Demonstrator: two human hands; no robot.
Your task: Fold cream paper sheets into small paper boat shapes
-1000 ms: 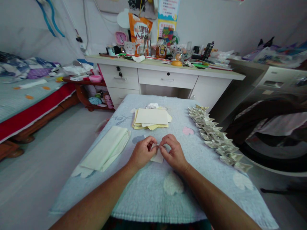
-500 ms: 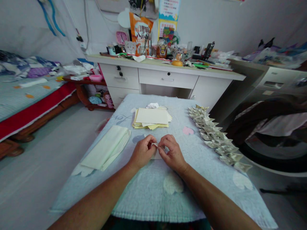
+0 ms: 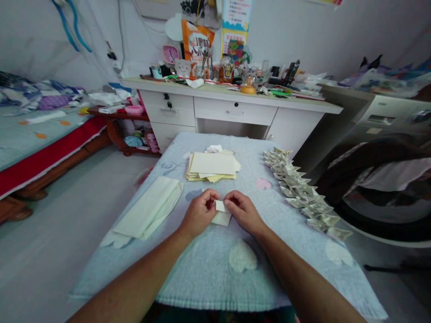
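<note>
A small cream piece of folded paper (image 3: 221,218) lies near the middle of the cloth-covered table, its upper part folded over as a flap. My left hand (image 3: 201,209) is closed on the paper's left side, thumb and fingers pinching it. On the opposite side my right hand (image 3: 243,209) pinches the upper right edge of the flap. Just beyond the hands sits a stack of cream and yellow paper sheets (image 3: 213,163). To the left lies a folded pile of pale green paper (image 3: 150,208). Rows of folded paper boats (image 3: 303,190) stand along the table's right side.
A blue patterned cloth (image 3: 188,273) covers the table. Behind it stands a white desk (image 3: 235,110) crowded with jars, an orange bag (image 3: 197,47) and a pink clock (image 3: 170,54). A washing machine (image 3: 387,121) is at right, a bed (image 3: 43,134) at left.
My right hand has shifted slightly right and its fingers have uncovered more of the paper. The flap and the lower part of the folded paper now show plainly between the hands.
</note>
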